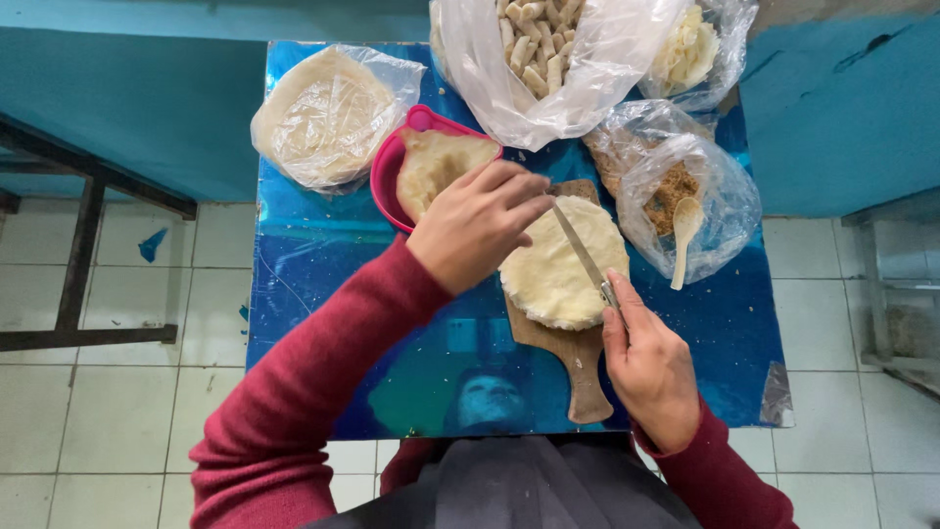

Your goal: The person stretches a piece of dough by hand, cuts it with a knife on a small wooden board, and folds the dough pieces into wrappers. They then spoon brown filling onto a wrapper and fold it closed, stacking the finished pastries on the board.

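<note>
Pale round dough stack [558, 274] overhangs the wooden board [578, 362]; bare blue table [304, 284] lies at nine o'clock. Right hand [651, 367] grips a knife [580, 250]; left hand [478, 223], fingers curled narrow, touches the blade at twelve o'clock.

Right hand [651, 367] holds knife [580, 250] over dough [558, 269].

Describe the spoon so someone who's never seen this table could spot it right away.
Start at the shiny blue table and go to its right side, where a clear bag of brown crumbs sits open. The spoon lies on that bag, bowl up, handle pointing toward the person. It is pale cream, unlike the metal knife in the right hand.
</note>
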A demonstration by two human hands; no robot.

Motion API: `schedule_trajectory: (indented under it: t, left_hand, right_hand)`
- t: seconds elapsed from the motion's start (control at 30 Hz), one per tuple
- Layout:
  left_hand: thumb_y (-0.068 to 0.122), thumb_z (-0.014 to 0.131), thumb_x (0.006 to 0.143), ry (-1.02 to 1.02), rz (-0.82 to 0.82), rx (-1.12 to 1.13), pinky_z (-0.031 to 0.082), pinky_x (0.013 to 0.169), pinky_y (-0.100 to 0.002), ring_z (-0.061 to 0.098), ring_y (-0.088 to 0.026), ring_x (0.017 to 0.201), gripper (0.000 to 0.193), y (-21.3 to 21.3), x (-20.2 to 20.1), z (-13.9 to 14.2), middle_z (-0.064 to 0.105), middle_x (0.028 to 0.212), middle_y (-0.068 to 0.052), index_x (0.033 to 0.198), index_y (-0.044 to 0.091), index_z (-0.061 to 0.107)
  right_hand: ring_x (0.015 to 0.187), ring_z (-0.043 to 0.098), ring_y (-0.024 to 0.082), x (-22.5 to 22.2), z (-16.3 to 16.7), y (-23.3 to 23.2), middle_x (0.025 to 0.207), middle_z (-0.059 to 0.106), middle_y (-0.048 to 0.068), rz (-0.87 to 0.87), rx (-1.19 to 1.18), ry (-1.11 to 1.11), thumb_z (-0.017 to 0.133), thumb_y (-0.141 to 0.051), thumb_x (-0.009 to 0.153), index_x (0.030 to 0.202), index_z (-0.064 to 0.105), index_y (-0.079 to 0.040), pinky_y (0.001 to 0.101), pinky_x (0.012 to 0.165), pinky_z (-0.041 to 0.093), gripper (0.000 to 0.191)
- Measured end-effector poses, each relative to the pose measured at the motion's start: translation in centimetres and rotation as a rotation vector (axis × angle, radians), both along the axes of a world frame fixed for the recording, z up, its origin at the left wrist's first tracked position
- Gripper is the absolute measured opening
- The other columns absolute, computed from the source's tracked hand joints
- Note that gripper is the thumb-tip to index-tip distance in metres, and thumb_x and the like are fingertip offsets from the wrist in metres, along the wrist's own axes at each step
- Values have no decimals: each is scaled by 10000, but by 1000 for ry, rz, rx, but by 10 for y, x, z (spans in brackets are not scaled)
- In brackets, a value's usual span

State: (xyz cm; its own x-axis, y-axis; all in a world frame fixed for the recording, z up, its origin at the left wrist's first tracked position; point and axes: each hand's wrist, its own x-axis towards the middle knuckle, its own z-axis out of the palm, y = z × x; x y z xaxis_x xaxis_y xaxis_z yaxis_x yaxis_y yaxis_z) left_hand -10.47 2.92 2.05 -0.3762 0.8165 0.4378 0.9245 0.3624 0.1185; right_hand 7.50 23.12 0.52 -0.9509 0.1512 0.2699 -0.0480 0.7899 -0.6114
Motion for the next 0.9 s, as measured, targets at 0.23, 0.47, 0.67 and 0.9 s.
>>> schedule_trajectory:
  t: [0.23,0.47,0.67,0.9]
  left_hand:
    - [287,906,499,-58,-238,-252,441,995,-397,561,-250,1165,713,41,-30,-10,674,1180,-17,1142,85,676]
    - [288,930,507,23,-274,-524,396,1063,-454,596,-230,1128,614,75,-39,-35,685,1117,10,1054,137,696]
    - [280,923,473,12,-292,-613,318,1119,-507,654,-233,1067,601,88,-43,-47,699,1102,-34,1017,121,723]
    - [142,618,848,129,-296,-466,261,1177,-610,706,-208,951,146,90,-45,-66,729,926,-25,875,124,761]
  right_hand:
    - [786,669,421,-8,-9,-5,934,701,208,-3,81,-72,579,-142,1004,1432,568,-87,472,664,535,432]
    - [685,659,405,-11,-10,-11,846,677,197,-28,142,-108,586,-133,992,1455,559,-97,474,562,519,465]
    - [607,661,392,-13,-14,-13,781,675,179,-78,233,-116,608,-148,985,1440,588,-134,475,517,523,455]
    - [527,644,373,-29,-33,-13,723,678,172,-110,375,-93,631,-154,964,1426,608,-158,474,476,515,462]
